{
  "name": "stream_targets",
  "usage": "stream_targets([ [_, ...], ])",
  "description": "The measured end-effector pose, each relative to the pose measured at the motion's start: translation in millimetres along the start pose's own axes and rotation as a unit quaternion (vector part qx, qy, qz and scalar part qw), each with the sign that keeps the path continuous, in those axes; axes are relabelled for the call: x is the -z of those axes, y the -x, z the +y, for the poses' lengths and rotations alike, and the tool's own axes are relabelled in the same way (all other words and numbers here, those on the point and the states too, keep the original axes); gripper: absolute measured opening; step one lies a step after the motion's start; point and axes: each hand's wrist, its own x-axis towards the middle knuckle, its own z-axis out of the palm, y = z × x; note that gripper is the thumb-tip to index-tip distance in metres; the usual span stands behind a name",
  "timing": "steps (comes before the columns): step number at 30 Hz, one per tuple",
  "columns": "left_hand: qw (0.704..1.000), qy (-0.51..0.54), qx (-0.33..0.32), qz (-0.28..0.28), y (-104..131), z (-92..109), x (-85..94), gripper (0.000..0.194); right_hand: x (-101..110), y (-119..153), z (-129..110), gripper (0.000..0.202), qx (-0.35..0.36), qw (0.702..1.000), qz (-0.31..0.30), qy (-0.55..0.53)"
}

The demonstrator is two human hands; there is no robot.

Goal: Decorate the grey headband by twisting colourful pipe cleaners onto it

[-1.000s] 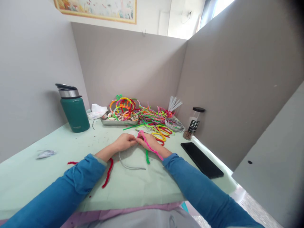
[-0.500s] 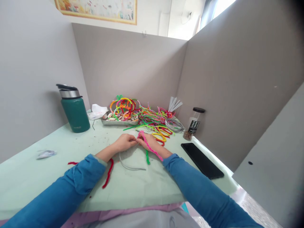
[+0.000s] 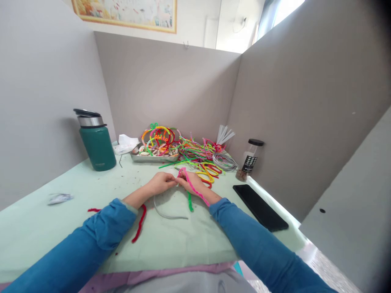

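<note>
My left hand (image 3: 160, 183) is closed in a pinch, its fingertips meeting those of my right hand (image 3: 191, 182). What lies between the fingertips is too small to make out. A pink pipe cleaner (image 3: 195, 190) runs from my right hand's fingers over its back to the wrist. Below that hand a green pipe cleaner piece (image 3: 190, 202) hangs or lies. A thin grey wire (image 3: 166, 215) curves from beneath my left hand onto the table. Beside my left forearm is a red pipe cleaner (image 3: 139, 224).
A metal tray (image 3: 152, 159) holds small pieces, with a colourful looped shape over it. Right of it lie piled pipe cleaners (image 3: 198, 148) and coiled grey wire (image 3: 225, 161). A green bottle (image 3: 98, 146) stands left; a jar (image 3: 249, 160) and black phone (image 3: 259, 207) are right.
</note>
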Motion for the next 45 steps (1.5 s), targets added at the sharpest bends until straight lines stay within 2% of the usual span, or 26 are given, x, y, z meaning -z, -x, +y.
stream_targets([
  [10,0.998,0.063,0.011,-0.019,0.9,-0.6,-0.1,0.037,3.4,2.3,-3.0,0.020,-0.002,1.000,-0.002,-0.029],
  [33,0.995,0.088,0.031,-0.022,5.5,9.5,3.7,0.037,3.4,2.8,-7.2,0.019,-0.002,0.996,-0.017,-0.083],
  [42,0.997,0.071,0.024,-0.018,2.0,2.1,1.0,0.038,5.1,5.2,-10.4,0.019,0.005,0.995,-0.028,-0.096],
  [45,0.996,0.082,0.020,-0.027,2.0,2.2,1.2,0.039,5.2,6.3,-13.0,0.020,0.003,0.997,-0.006,-0.081],
])
